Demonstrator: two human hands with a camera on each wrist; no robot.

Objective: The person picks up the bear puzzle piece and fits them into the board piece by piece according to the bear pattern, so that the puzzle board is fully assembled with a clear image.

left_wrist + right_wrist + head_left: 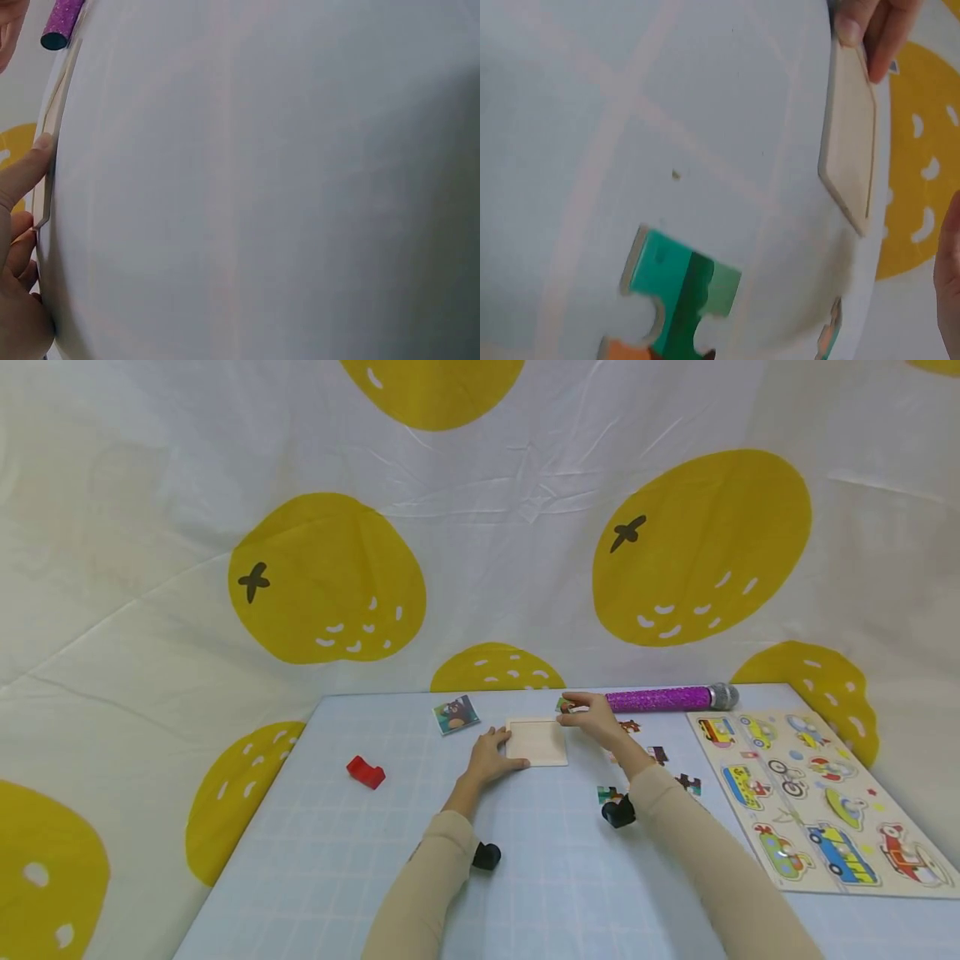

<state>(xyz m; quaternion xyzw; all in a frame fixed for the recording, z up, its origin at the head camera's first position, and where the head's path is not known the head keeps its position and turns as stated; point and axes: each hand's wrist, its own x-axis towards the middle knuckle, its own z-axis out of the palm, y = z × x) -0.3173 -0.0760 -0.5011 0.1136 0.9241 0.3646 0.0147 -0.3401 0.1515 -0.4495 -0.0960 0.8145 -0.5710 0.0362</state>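
A small square wooden puzzle tray [537,743] with a raised rim lies flat on the table, bare inside. My left hand [491,758] grips its left side; in the left wrist view the thumb [30,169] presses the near edge. Above the tray's far right corner, my right hand [596,722] pinches a small jigsaw piece [565,704] between thumb and fingers. Only the edge of that hand [949,277] enters the right wrist view, so the piece is hidden there. A green and orange jigsaw piece [679,281] lies on the table below it.
More loose jigsaw pieces [657,755] lie around my right forearm. A purple glittery microphone [660,699] lies at the back, beside a large peg puzzle board [817,802] on the right. To the left are a picture card [456,715] and a red block [366,772].
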